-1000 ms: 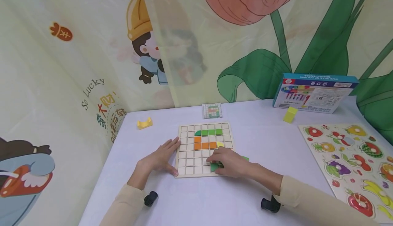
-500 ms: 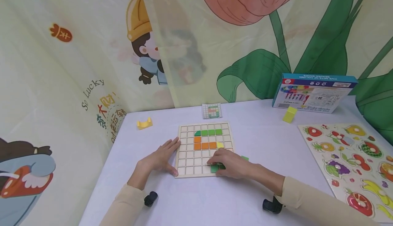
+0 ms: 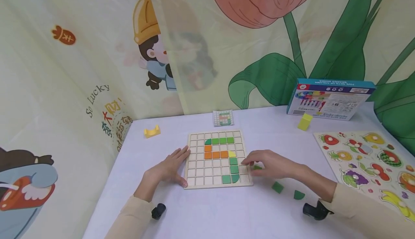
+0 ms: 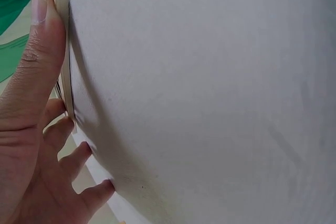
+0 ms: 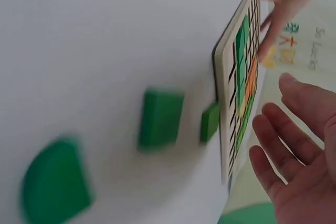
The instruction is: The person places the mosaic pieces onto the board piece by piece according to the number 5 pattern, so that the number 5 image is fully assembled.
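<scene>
A wooden grid board (image 3: 192,173) lies on the table with colored tiles in its cells. Orange tiles (image 3: 216,155), light green tiles (image 3: 223,140) and a yellow tile (image 3: 232,154) fill its upper part; dark green tiles (image 3: 234,169) run down to a rounded corner tile (image 3: 235,178). My left hand (image 3: 168,165) rests against the board's left edge, thumb (image 4: 44,40) along its side. Beside the right edge hovers my right hand (image 3: 273,164), fingers loosely bent, palm bare. Under it lies a green tile (image 5: 210,123); nearer me are a green square (image 3: 277,187) and a rounded green piece (image 3: 299,195).
A small pattern card (image 3: 223,118) lies behind the board. Yellow blocks stand at the back left (image 3: 152,131) and right (image 3: 305,122). At the right are a fruit puzzle board (image 3: 340,167) and a cardboard box (image 3: 330,99). A printed cloth (image 3: 194,51) hangs behind.
My right hand has come off the board's lower right and moved rightward. The dark green tiles there and the loose green pieces now show. My left hand has stayed in place.
</scene>
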A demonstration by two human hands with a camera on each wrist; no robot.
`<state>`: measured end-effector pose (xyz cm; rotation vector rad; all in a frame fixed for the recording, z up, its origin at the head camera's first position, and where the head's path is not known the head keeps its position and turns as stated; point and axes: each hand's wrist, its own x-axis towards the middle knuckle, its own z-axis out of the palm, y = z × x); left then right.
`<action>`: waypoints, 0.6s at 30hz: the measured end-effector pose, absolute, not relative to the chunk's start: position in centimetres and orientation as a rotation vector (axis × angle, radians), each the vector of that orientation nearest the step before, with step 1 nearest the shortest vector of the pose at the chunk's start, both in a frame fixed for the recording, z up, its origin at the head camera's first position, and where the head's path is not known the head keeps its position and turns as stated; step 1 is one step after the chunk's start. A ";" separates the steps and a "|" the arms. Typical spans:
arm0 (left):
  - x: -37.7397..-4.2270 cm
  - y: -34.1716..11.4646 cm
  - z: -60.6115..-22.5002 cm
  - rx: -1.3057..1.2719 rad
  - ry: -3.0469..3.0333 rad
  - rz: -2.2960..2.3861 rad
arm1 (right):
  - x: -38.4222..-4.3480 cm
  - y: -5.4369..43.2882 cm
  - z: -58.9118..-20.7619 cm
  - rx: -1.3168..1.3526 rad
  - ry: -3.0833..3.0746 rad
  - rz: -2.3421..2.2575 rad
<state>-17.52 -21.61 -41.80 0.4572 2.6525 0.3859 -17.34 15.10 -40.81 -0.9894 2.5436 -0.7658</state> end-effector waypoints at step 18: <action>-17.8 -21.7 -42.1 0.476 2.650 0.403 | -13.0 22.7 -44.0 -0.876 2.631 -0.794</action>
